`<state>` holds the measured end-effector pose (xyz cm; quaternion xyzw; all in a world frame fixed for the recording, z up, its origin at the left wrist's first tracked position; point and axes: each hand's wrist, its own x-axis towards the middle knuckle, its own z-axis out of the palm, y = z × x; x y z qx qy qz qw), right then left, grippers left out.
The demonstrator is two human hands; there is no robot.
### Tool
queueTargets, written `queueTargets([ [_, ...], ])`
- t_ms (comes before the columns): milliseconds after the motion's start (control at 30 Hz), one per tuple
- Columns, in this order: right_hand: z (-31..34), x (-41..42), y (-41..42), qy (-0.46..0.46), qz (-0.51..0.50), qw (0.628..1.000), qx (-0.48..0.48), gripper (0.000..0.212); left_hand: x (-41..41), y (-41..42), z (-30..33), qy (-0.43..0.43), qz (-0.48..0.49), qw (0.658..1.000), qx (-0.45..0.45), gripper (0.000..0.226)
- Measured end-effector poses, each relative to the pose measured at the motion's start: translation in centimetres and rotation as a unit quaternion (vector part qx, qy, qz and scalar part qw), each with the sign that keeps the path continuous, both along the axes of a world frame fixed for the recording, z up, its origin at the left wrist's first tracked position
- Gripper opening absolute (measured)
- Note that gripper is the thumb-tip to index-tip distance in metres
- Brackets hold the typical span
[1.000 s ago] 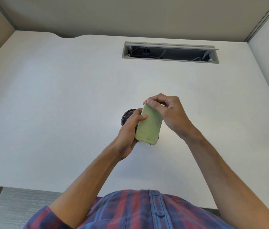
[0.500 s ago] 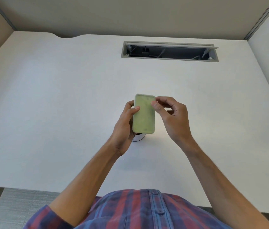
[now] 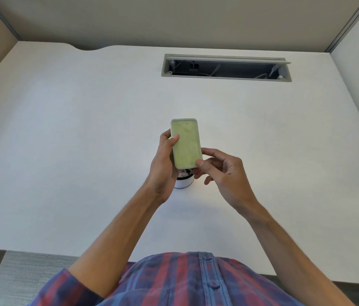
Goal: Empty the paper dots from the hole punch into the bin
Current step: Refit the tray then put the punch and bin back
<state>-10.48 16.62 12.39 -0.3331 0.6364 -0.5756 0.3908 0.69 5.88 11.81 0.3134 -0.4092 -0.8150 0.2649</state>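
Observation:
I hold the pale green hole punch [image 3: 187, 144] with its flat underside turned up toward the camera, above the desk. My left hand [image 3: 163, 166] grips its left side, thumb on the green base. My right hand [image 3: 222, 173] pinches the near right corner of the base with thumb and fingertips. Directly below, mostly hidden by the punch and my hands, stands a small round white bin [image 3: 184, 181] with a dark rim and bits of paper inside.
The white desk [image 3: 63, 151] stretches wide on both sides. An open grey cable slot [image 3: 227, 67] with wires is set into the desk at the back. Beige partition walls enclose the back and sides. My plaid shirt fills the bottom.
The punch has swung from tilted to nearly upright in view and risen farther from me. My right hand has slid from its far end to its near right corner. The bin now shows below.

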Motion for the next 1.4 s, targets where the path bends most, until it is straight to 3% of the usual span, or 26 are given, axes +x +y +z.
queueTargets([
  [300,0.0,-0.1,0.1,-0.073,-0.005,0.997,-0.015,0.022,0.1,0.1,-0.1,0.003,-0.013,1.000,0.008,0.026],
  [467,-0.1,-0.1,-0.2,-0.077,-0.022,0.997,-0.021,0.020,-0.1,0.0,0.1,-0.093,0.018,0.993,-0.063,0.041],
  [600,-0.1,-0.5,-0.2,-0.062,-0.036,0.997,-0.021,0.021,0.3,0.5,-0.2,-0.133,0.070,0.975,-0.162,0.023],
  [833,-0.6,-0.9,0.0,-0.054,-0.050,0.997,-0.008,0.023,1.7,1.3,-0.3,-0.196,0.087,0.952,-0.216,0.007],
  [1400,-0.8,-0.6,0.1,-0.056,-0.035,0.998,-0.008,0.028,2.5,1.9,0.3,-0.112,0.047,0.985,-0.125,0.016],
])
